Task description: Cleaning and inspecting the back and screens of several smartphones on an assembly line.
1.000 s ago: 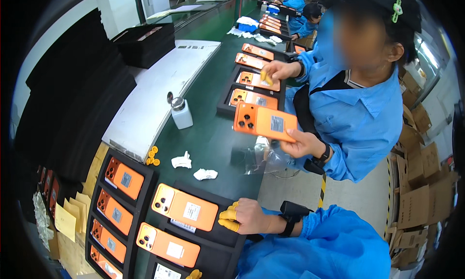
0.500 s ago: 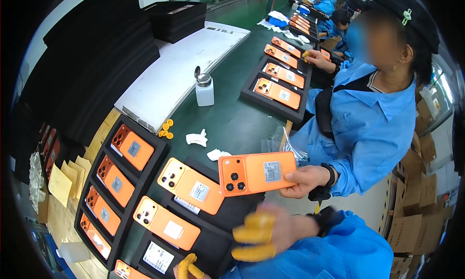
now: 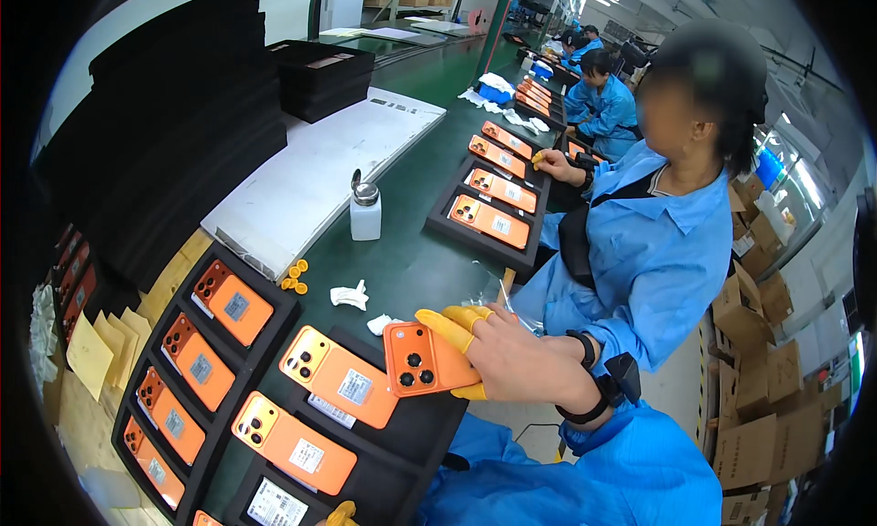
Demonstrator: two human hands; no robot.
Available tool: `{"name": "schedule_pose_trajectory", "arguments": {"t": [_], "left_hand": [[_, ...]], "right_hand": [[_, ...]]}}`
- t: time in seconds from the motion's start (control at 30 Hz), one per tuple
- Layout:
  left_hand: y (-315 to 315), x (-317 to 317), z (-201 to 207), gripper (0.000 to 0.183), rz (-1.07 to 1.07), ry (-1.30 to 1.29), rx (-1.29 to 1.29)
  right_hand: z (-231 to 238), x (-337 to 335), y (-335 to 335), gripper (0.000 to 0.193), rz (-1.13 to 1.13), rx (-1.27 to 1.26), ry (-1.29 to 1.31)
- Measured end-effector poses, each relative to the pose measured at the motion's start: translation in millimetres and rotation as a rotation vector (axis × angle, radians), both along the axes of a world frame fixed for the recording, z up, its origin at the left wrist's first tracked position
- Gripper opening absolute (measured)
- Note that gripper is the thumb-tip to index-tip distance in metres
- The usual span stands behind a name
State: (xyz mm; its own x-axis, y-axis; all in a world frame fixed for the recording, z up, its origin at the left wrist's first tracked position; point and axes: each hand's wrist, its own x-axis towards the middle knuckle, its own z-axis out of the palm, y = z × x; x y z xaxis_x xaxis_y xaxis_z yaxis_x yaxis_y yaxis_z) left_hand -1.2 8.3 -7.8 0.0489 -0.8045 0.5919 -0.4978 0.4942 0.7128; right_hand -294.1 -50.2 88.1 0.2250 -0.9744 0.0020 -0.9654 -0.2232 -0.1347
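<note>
Phone (image 3: pixel 445 360), held out by the co-worker (image 3: pixel 630 252) half a second earlier, now clasped in the right hand (image 3: pixel 516 357) above the right edge of the tray (image 3: pixel 395 444). Left hand (image 3: pixel 342 514), partly visible, near the tray's near side: grip cannot be told.

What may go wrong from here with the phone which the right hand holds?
The held phone might knock the nearest phone on the black tray; their edges look close in this view. It might slip, because its camera end sticks out beyond the yellow-covered fingers of the right hand. The co-worker's sleeve appears close to that hand, so they may bump.
</note>
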Motion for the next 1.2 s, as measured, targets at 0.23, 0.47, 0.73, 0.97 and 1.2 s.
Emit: {"name": "schedule_pose_trajectory", "arguments": {"t": [0.23, 0.47, 0.73, 0.97, 1.2], "left_hand": [[-0.1, -0.3, 6.9, 0.011, 0.006, -0.007, 0.005], [5.2, 2.7, -13.2, 0.014, 0.071, 0.017, 0.045], [7.3, 9.3, -14.5, 0.019, 0.229, -0.032, 0.066], [4.0, 12.1, -22.8, 0.021, 0.178, 0.0, 0.091], [4.4, 8.9, -17.9, 0.02, 0.18, -0.032, 0.091]], "right_hand": [[2.9, 28.6, -9.8, 0.088, 0.03, -0.161, 0.003], [-48.3, 110.0, -16.3, 0.089, 0.325, -0.202, -0.61], [-67.5, 137.0, -12.4, 0.092, 0.392, -0.019, -0.95], [-102.7, 133.9, -15.9, 0.056, 0.409, 0.203, -0.739], [-102.8, 130.8, -13.4, 0.061, 0.417, 0.254, -0.694]]}}
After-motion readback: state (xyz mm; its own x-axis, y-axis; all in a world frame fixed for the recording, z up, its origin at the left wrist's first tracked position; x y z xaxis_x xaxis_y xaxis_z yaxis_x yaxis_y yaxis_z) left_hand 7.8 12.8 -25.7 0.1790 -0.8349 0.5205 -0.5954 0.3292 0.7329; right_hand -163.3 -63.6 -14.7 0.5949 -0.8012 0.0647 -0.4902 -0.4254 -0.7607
